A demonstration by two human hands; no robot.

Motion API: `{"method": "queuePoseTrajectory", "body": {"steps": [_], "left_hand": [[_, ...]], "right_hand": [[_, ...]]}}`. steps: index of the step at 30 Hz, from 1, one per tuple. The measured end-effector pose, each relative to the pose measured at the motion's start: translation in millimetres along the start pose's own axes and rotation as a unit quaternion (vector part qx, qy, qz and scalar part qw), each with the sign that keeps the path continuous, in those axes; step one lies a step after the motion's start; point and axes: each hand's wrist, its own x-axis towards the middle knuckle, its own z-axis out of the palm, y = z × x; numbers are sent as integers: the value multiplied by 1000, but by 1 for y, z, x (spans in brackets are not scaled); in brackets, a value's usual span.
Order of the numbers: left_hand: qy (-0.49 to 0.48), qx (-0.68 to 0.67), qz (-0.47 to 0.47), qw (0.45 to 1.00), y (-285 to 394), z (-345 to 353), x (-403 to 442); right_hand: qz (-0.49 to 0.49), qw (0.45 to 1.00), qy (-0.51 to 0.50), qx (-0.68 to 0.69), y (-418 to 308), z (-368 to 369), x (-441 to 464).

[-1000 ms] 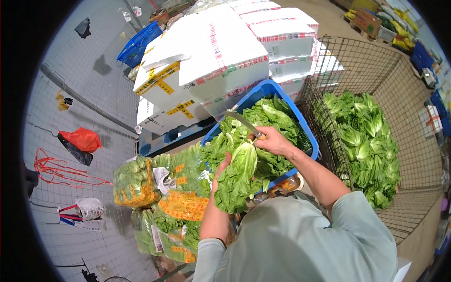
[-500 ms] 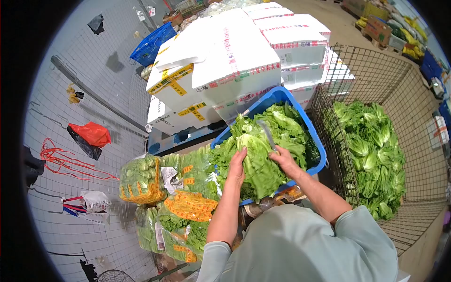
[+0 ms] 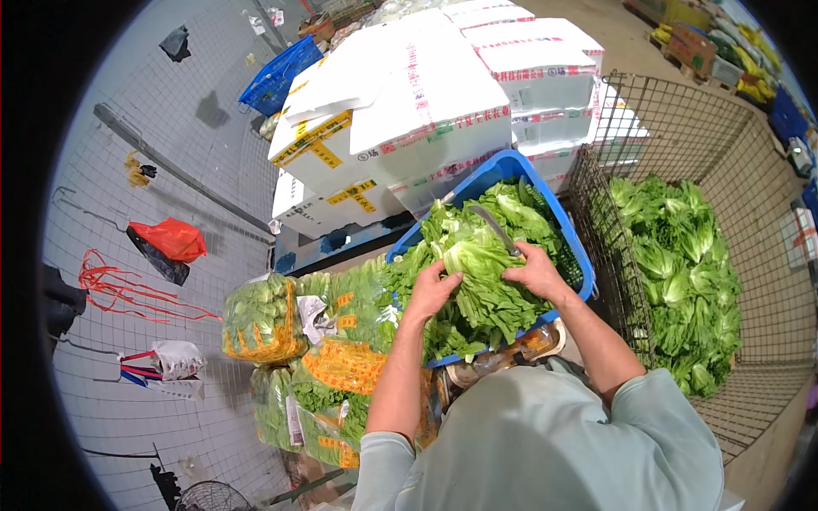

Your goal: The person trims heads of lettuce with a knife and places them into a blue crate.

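Observation:
A head of lettuce (image 3: 479, 271) lies between my two hands, over the blue basket (image 3: 558, 209) of leafy greens. My left hand (image 3: 435, 289) grips its left side, thumb across the leaves. My right hand (image 3: 537, 271) is at the lettuce's right side, closed round the handle of a knife (image 3: 492, 225). The curved blade points up and to the left over the greens. Most of the handle is hidden in my fingers.
White boxes (image 3: 426, 94) are stacked behind the basket. On the right stands a wire cage (image 3: 613, 255) holding lettuce heads (image 3: 677, 285). Bagged greens (image 3: 260, 319) are piled at the left, by a grid wall with a red bag (image 3: 177, 238).
The lettuce has turned from upright in my left hand to lying between both hands. The knife has moved with my right hand, and both hands have shifted right in view.

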Motion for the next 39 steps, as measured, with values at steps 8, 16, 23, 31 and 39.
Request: {"method": "queuePoseTrajectory", "body": {"steps": [8,16,23,31,39], "left_hand": [[8,103,68,992,24,17,8],[29,296,87,951,33,9,18],[18,286,87,954,31,-2,29],[-60,207,287,933,53,53,27],[-101,240,265,928,46,44,37]], "right_hand": [[-88,987,27,-129,-9,-31,-4],[-70,983,42,-165,-16,-62,-11],[-7,996,69,-50,4,-94,-17],[55,986,-19,159,23,-75,-17],[74,980,-55,176,29,-79,-18]]}}
